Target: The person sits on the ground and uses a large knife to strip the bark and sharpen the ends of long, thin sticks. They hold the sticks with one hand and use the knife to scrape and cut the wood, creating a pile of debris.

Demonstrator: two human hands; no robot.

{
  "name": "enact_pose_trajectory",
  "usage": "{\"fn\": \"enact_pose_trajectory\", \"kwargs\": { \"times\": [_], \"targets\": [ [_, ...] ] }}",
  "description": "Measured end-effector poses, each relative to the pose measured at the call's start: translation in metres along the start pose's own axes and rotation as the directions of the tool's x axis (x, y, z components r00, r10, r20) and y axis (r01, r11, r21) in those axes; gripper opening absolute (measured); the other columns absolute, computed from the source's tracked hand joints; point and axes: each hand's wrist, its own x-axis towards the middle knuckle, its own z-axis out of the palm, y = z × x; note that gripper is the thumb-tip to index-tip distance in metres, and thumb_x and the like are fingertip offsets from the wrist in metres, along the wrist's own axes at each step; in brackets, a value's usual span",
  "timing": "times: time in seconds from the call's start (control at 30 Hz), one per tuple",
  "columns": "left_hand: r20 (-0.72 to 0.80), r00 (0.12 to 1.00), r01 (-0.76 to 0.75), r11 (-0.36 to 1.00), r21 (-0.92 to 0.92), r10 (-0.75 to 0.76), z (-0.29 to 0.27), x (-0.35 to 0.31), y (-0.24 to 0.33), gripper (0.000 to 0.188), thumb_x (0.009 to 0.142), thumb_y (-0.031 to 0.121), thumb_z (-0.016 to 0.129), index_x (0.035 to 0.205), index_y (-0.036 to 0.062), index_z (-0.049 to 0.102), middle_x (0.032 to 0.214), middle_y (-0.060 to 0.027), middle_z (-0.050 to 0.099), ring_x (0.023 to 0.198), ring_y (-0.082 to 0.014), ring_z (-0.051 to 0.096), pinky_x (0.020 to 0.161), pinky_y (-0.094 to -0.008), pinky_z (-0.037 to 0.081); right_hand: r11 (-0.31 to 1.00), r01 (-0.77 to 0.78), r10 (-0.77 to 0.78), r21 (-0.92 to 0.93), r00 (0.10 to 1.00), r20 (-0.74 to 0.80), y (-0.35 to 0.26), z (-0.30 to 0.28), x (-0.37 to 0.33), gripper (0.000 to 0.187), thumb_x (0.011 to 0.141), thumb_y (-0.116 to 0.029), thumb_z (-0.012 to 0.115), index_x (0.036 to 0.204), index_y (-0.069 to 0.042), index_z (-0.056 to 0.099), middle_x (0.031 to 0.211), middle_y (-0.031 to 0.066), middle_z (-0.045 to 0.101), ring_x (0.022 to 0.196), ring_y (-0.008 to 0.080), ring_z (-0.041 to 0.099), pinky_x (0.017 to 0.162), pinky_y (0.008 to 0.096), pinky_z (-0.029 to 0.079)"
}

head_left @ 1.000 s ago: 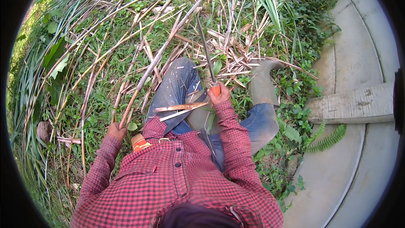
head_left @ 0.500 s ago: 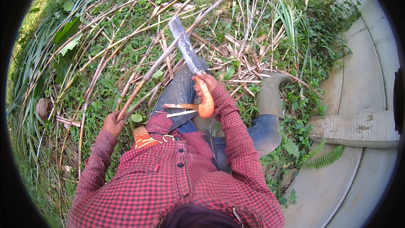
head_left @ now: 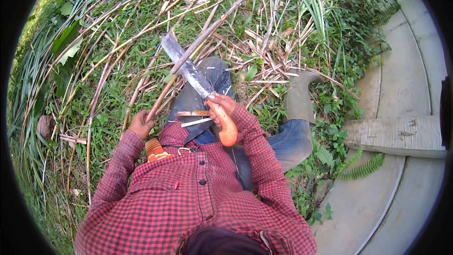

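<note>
In my left hand (head_left: 141, 125), fingers closed around its lower end, is a long brown stalk (head_left: 207, 32) that slants away to the far right. My right hand (head_left: 223, 106) grips a machete (head_left: 196, 78) by its curved orange handle, the worn grey blade pointing far left. Blade and stalk cross above my bent knee, the stalk passing over the blade in the picture; whether they touch I cannot tell. By the handle, a brown split piece (head_left: 192, 113) and a pale strip (head_left: 196, 122) lie across my thigh.
Split stalk pieces (head_left: 278, 56) litter the grass ahead, and long stalks (head_left: 120, 47) lie to the left. A brown husk-like lump (head_left: 46, 126) sits at far left. Grey slabs (head_left: 377, 193) with a raised board-like bar (head_left: 394, 134) edge the right. My boot (head_left: 299, 97) rests among weeds.
The machete has swung left and toward me, so its blade now crosses the stalk lower down. My left hand has shifted right with the stalk, which has moved slightly.
</note>
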Motion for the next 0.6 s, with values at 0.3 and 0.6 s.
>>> {"fn": "enact_pose_trajectory", "kwargs": {
  "times": [0.3, 0.6],
  "targets": [
    [0.222, 0.921, 0.374, 0.564, -0.736, -0.321, 0.009, -0.008, 0.032, 0.033, 0.077, 0.001, 0.051, 0.108, 0.0017, 0.040, 0.081, -0.0128, 0.056, 0.061, -0.0222, 0.059, 0.051, -0.0295, 0.051, 0.996, -0.071, 0.074, 0.048, 0.996, -0.054, 0.021, -0.010, -0.001, 0.033, 0.081, -0.040, 0.052, 0.086, -0.008, 0.049, 0.053, 0.0024, 0.047, 0.041, 0.0116, 0.046, 0.036, 0.0243, 0.038],
    [0.148, 0.922, 0.328, 0.517, -0.790, -0.358, 0.022, -0.005, 0.000, 0.035, 0.074, -0.008, 0.039, 0.107, 0.0018, 0.034, 0.088, -0.0192, 0.053, 0.069, -0.0304, 0.059, 0.054, -0.0355, 0.052, 0.994, -0.094, 0.098, 0.062, 0.994, -0.056, 0.041, -0.005, -0.009, 0.036, 0.079, -0.042, 0.055, 0.086, -0.008, 0.048, 0.053, 0.0045, 0.047, 0.037, 0.0148, 0.046, 0.032, 0.0282, 0.037]
  ]
}}
